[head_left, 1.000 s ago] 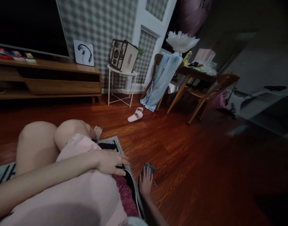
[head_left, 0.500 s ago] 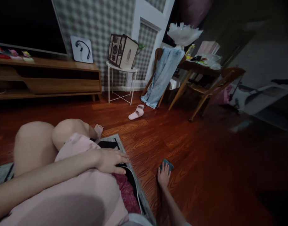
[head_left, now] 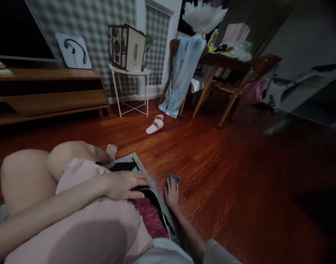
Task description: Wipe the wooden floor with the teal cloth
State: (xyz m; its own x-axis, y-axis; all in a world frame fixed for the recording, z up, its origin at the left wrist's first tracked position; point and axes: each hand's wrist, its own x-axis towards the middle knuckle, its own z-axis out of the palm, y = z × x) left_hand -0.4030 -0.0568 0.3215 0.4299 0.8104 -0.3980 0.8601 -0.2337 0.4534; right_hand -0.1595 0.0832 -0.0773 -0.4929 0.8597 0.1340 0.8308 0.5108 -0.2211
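Note:
My left hand (head_left: 125, 185) rests palm down on a pink cushion (head_left: 102, 223) across my lap, its fingers apart and holding nothing. On the wooden floor to the right, my right hand (head_left: 172, 194) presses on a small dark teal object (head_left: 175, 178) and holds it under its spread fingers. Most of that object is covered, so its kind is unclear. A thin light strand (head_left: 184, 197) lies on the floor just right of this hand.
A grey and black rug (head_left: 128, 160) borders the floor. Further off are a pink slipper (head_left: 155, 125), a white side table (head_left: 129, 72) with a box, a wooden TV stand (head_left: 58, 102), and a chair draped with jeans (head_left: 181, 73). Another chair (head_left: 233, 88) stands by a cluttered table.
My right hand has moved left over the floor with the teal object, passing the thin strand. My left hand stays on the cushion. The camera view has shifted.

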